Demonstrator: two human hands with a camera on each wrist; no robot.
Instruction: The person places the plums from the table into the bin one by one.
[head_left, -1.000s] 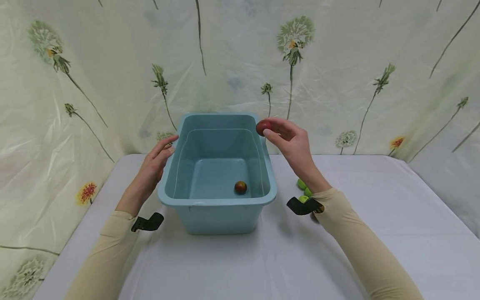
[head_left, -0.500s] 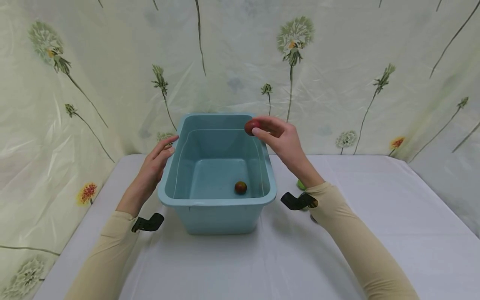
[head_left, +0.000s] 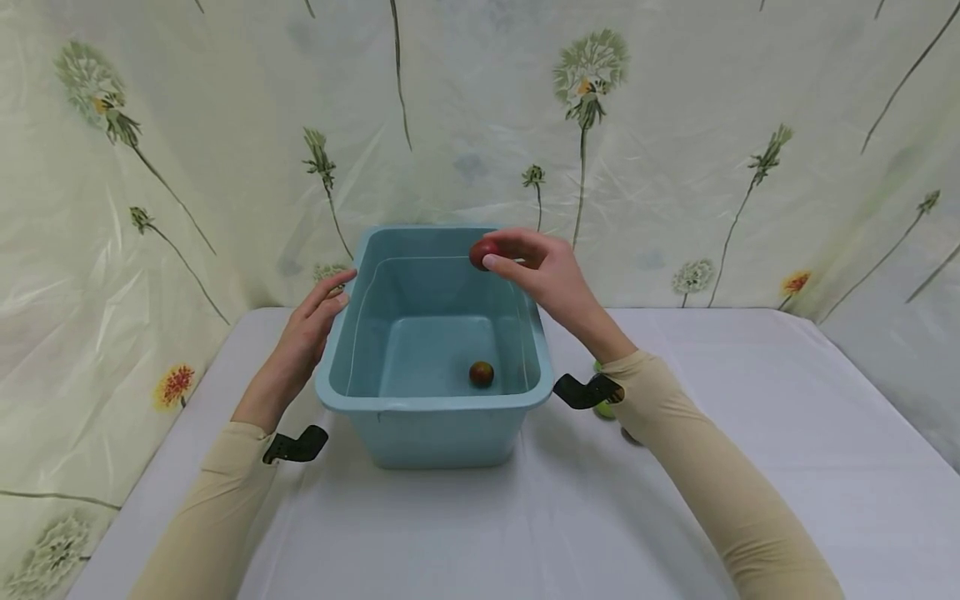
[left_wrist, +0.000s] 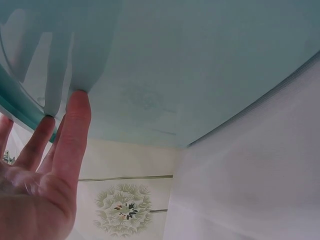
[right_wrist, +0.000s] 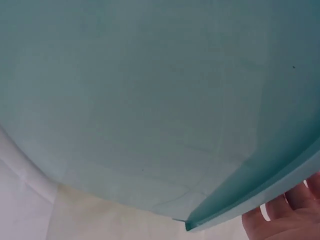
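A light blue plastic tub stands on the table. My right hand is over its far right rim and pinches a small, dark red, round fruit between thumb and fingers. Inside the tub, a similar red-and-green fruit lies on the floor near the front right. My left hand rests against the tub's left side with its fingers extended. In the left wrist view, fingertips touch the outer wall. The right wrist view shows part of my right hand past the rim; the fruit is out of sight there.
Green round fruits lie right of the tub, partly hidden by my right wrist. Beside them is a dark round item, mostly covered by the sleeve. A white cloth covers the table, and a flower-printed curtain hangs behind.
My right hand has moved left with the dark red fruit, from the tub's right rim to over its far opening. My left hand and the tub have stayed still.
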